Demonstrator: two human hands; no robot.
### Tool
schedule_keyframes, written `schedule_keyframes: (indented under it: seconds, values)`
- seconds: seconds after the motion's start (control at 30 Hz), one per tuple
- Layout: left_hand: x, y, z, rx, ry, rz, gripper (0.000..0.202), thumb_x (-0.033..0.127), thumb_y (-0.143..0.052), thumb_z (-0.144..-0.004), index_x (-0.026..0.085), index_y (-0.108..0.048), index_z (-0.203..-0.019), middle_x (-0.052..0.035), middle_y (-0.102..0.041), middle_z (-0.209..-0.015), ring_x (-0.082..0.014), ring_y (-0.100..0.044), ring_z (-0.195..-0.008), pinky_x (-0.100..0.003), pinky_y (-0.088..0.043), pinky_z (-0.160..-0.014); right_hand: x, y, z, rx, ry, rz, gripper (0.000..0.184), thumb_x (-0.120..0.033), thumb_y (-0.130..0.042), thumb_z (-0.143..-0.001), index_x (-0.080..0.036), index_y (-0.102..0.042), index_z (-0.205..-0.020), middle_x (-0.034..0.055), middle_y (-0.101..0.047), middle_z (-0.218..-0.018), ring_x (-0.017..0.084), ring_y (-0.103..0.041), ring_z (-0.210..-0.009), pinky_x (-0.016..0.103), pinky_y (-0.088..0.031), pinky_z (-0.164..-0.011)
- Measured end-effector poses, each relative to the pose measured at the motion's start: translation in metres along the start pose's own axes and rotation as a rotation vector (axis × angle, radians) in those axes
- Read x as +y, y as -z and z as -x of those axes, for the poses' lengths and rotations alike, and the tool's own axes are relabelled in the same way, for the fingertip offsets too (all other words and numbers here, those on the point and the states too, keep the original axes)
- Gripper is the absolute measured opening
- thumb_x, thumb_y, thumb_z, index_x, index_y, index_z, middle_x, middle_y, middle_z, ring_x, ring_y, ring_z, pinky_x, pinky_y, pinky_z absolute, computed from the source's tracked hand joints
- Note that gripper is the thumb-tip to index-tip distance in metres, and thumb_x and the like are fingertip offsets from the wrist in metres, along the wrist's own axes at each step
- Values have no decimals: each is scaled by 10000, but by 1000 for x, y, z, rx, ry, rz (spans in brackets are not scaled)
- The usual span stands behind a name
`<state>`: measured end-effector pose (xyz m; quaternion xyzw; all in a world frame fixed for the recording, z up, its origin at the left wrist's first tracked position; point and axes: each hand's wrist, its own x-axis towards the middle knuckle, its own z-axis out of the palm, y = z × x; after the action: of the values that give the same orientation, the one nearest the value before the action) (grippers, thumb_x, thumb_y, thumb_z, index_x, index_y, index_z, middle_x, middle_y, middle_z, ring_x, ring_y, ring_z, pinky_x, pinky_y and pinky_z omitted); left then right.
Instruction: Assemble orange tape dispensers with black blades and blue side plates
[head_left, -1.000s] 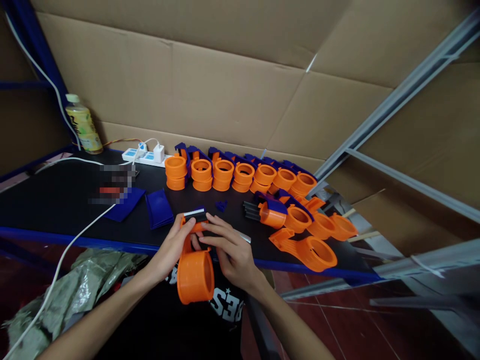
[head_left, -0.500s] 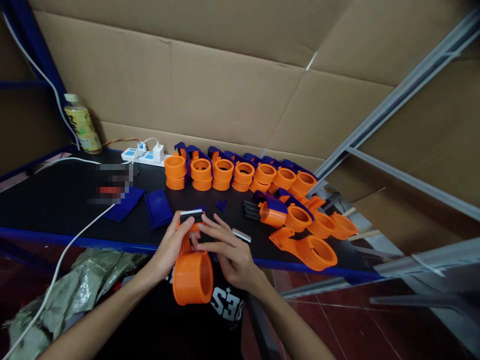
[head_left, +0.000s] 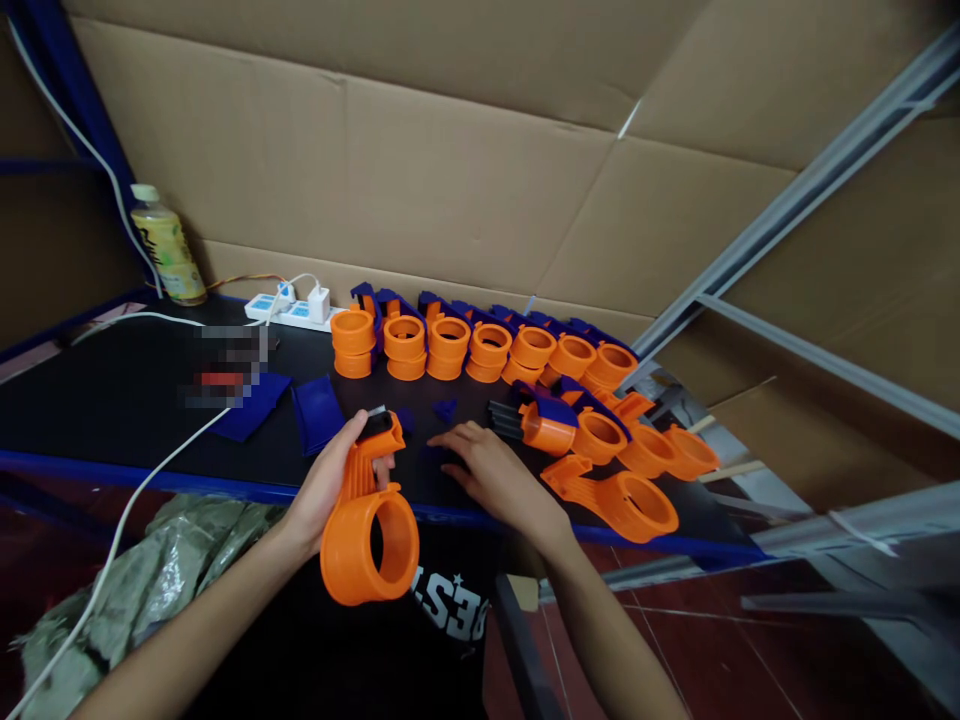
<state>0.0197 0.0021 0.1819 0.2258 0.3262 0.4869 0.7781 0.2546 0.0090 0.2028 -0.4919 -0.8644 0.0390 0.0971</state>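
Note:
My left hand [head_left: 330, 478] is closed round the handle of an orange tape dispenser [head_left: 369, 530], whose big ring hangs below the table's front edge. A black toothed blade sits at the dispenser's top end. My right hand [head_left: 491, 472] lies flat on the black table [head_left: 127, 400] with its fingers stretched out, just right of the dispenser. Its fingertips rest near a small blue piece [head_left: 444, 409] and cover the spot where a small metal strip lay.
A row of orange rings with blue parts [head_left: 480, 345] stands at the back. More orange dispenser bodies [head_left: 622, 495] lie at the right. Blue flat pieces [head_left: 316, 412] lie left of my hands. A power strip [head_left: 292, 313], a white cable and a bottle [head_left: 166, 245] are at the left.
My right hand left the dispenser and moved right, down onto the table. My left hand swung the dispenser's ring down and to the left.

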Motion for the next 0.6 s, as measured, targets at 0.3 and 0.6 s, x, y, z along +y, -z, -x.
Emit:
schedule_keyframes:
  seconds: [0.3,0.6]
  values:
    - [-4,0,-1,-31,-34,-51,353,466,-734,-848,170,-663,-1027,-29,-714,-751,-116,-636,-506,-230,-557,-519,-7,-5,-2,51,-45,-51,197,-158,-578,-972,-202,-716,-1106,73,-714,-1101,185,-662,-1007,299,-517,-868]
    - [-4,-9,9,-84,-93,-230,369,482,-678,-894,178,-609,-1091,-46,-744,-805,-129,-653,-493,-225,-545,-474,-12,10,-2,135,-14,-125,115,-188,-545,-988,-210,-657,-1001,84,-686,-1119,206,-623,-1071,330,-495,-892]
